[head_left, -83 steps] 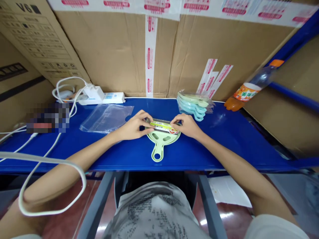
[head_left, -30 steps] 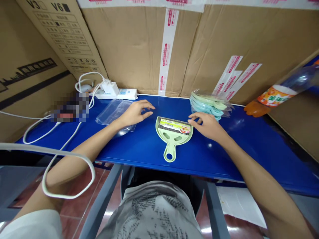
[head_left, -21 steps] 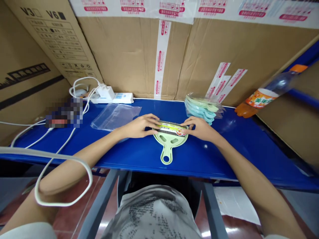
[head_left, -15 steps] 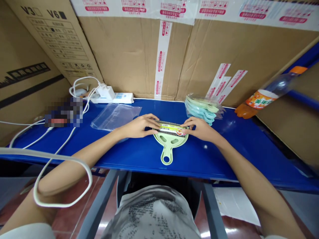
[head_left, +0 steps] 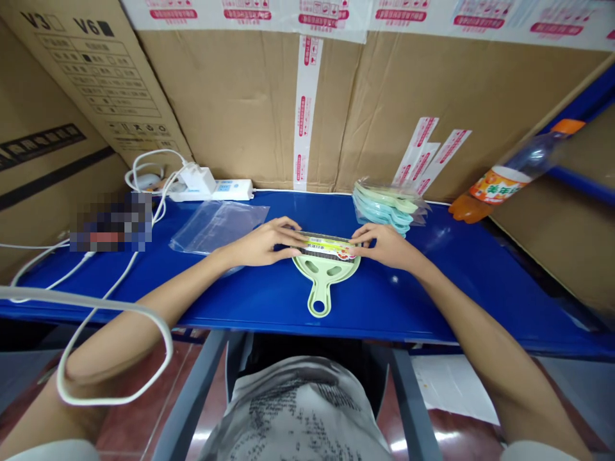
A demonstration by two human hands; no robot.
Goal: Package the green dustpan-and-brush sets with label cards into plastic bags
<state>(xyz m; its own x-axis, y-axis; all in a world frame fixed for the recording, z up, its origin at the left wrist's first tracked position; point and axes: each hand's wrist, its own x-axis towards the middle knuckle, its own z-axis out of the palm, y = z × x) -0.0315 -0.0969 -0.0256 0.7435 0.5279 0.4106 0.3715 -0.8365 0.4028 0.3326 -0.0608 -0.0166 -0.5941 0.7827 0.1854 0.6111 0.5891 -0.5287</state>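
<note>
A pale green mini dustpan and brush set (head_left: 319, 282) lies flat on the blue table, its holed handle toward me. A printed label (head_left: 329, 248) in yellow and white runs across its dark bristles at the far edge. My left hand (head_left: 273, 242) is closed on the left end, thumb below and fingers above. At the right end my right hand (head_left: 382, 245) pinches the label's edge between thumb and fingers. The fingertips partly hide both ends of the set.
Behind my right hand lies a stack of bagged green and blue sets (head_left: 387, 206). Clear plastic bags (head_left: 216, 225) rest at the left, near a white power strip (head_left: 230, 189) and a looping white cable (head_left: 115, 402). An orange drink bottle (head_left: 502, 184) leans at the right.
The view has shifted slightly. Both hands stay at the ends of the set, and the label now shows a little more plainly with its face turned up.
</note>
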